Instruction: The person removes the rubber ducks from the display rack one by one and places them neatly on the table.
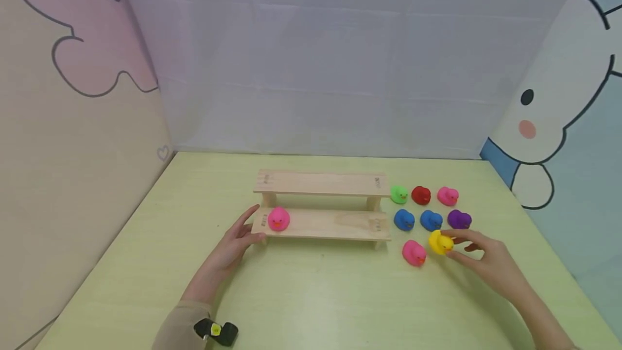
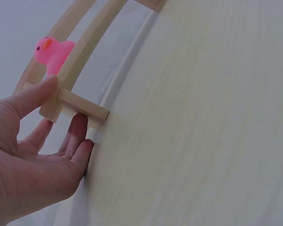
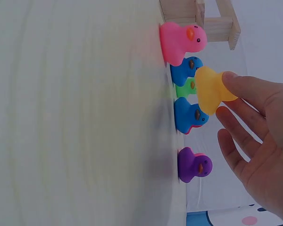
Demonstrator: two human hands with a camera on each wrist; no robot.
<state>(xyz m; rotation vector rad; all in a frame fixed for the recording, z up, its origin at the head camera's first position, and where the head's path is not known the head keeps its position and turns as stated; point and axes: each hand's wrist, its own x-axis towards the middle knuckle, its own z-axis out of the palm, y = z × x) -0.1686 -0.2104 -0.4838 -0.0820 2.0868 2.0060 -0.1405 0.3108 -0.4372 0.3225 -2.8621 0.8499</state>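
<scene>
A two-tier wooden shelf [image 1: 320, 224] stands mid-table, with a pink rubber duck [image 1: 278, 219] on the left end of its lower board. My left hand [image 1: 236, 239] grips that end; the left wrist view shows the thumb [image 2: 37, 94] against the board and the other fingers bent round beneath. Between thumb and fingertips, my right hand [image 1: 491, 261] pinches a yellow rubber duck [image 1: 440, 242]. In the right wrist view this yellow duck [image 3: 210, 89] is held off the tabletop. Another pink duck [image 1: 414, 253] sits on the table just left of it.
Right of the shelf, more ducks stand in rows: green [image 1: 399, 194], red [image 1: 421, 195] and pink [image 1: 447, 196] at the back, then two blue ones [image 1: 404, 220] and a purple one [image 1: 459, 219]. A pale wall [image 1: 330, 69] closes off the table's far edge.
</scene>
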